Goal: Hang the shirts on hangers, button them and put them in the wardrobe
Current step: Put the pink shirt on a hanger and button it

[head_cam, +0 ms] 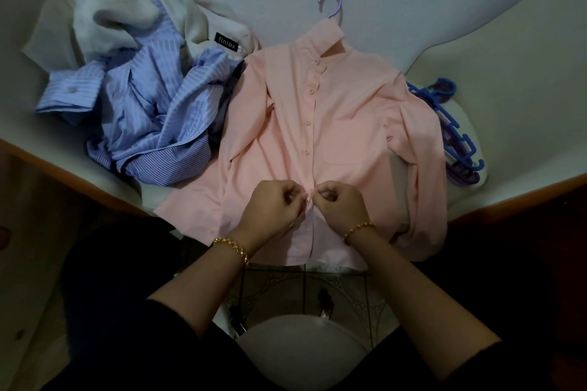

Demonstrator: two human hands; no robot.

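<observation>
A pink shirt [343, 117] lies flat on the white surface, front up, with a lilac hanger hook [332, 3] sticking out above its collar. Several upper buttons along its placket are closed. My left hand [273, 206] and my right hand [340, 205] meet at the lower placket, each pinching the pink fabric on its own side of a button. Both wrists wear gold bracelets. The shirt's hem hangs over the front edge toward me.
A crumpled blue striped shirt [149, 114] and a cream garment [127, 9] with a black label lie heaped at the left. Blue and purple hangers [457, 136] are stacked at the right, partly under the pink sleeve. Tiled floor and a white stool [298, 346] show below.
</observation>
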